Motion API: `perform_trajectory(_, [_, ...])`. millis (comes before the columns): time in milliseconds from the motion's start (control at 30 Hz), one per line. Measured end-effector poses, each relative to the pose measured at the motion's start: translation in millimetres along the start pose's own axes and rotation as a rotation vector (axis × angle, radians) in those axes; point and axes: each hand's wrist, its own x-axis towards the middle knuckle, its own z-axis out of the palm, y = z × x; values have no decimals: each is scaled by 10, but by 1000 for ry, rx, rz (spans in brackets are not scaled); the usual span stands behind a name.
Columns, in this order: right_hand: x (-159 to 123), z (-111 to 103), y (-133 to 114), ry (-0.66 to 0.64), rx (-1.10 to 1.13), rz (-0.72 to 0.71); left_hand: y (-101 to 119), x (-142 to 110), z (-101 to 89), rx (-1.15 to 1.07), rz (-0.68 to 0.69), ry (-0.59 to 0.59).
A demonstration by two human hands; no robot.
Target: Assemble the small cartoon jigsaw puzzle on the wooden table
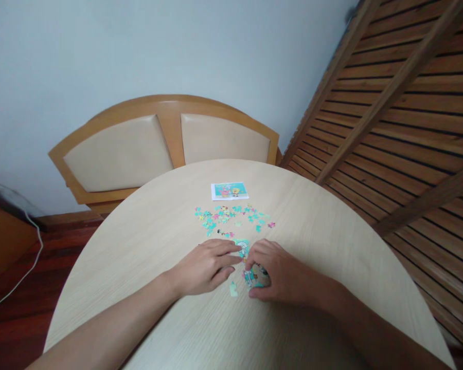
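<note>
A partly joined jigsaw puzzle (243,248) with teal and white cartoon parts lies flat on the table between my hands. My left hand (210,264) is open, its stretched fingertips resting at the puzzle's left edge. Curled over the right part is my right hand (280,270), fingers bent and thumb at the lower edge, gripping the joined puzzle section. The hand hides some of that section. A loose pale green puzzle piece (233,289) sits just below my left thumb.
Beyond my hands, several loose puzzle pieces (224,214) are scattered. Behind them lies a picture card (230,191) with cartoon figures. The round wooden table (146,241) faces a padded headboard (119,151); slatted wood (401,118) leans at right, and a white cable (38,246) hangs at left.
</note>
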Motion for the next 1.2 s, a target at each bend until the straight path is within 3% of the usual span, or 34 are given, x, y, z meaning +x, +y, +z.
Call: perform_trajectory(1200, [67, 11, 100, 32, -35, -13, 13, 15, -6, -14, 8, -15])
